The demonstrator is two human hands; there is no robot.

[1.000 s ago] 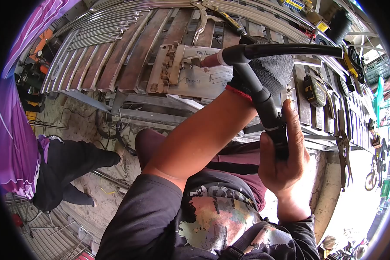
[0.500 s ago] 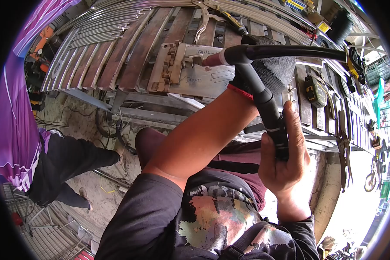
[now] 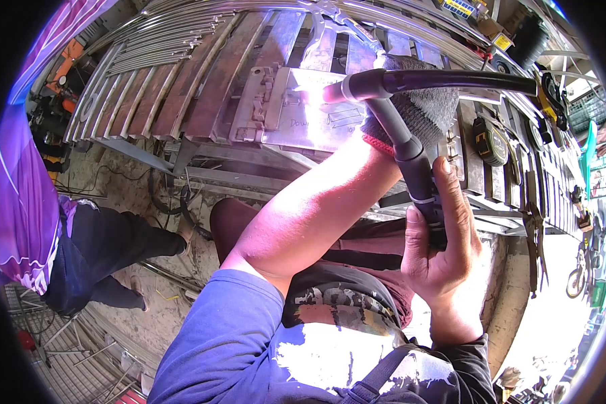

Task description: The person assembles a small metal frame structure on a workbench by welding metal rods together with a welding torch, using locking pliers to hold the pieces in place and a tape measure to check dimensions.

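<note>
My right hand [image 3: 444, 252] is bare and wrapped round the handle of a black welding torch [image 3: 394, 128], thumb and index finger along it. The torch's pinkish cup points left, with a bright white-violet glow at its tip. Below the glow lies a metal plate [image 3: 310, 131] with handwriting, and a jig with small metal tabs [image 3: 269, 101] stands along its left side. My left hand [image 3: 427, 108], in a grey knit glove with a red cuff, is behind the torch head and its long black rear cap. Its fingers are mostly hidden, so their grip does not show.
Slatted metal bench [image 3: 202, 81] carries many thin rods [image 3: 168, 44] at its far left. Locking pliers [image 3: 323, 30] lie behind the plate; a tape measure [image 3: 490, 143] sits at right. Clamps [image 3: 533, 225] hang from the bench edge. Another person [image 3: 40, 195] stands at left.
A bright arc has lit at the torch tip, throwing violet light over the plate, bench, my left arm and shirt. The torch has shifted slightly. The other person's clothing and feet moved a little.
</note>
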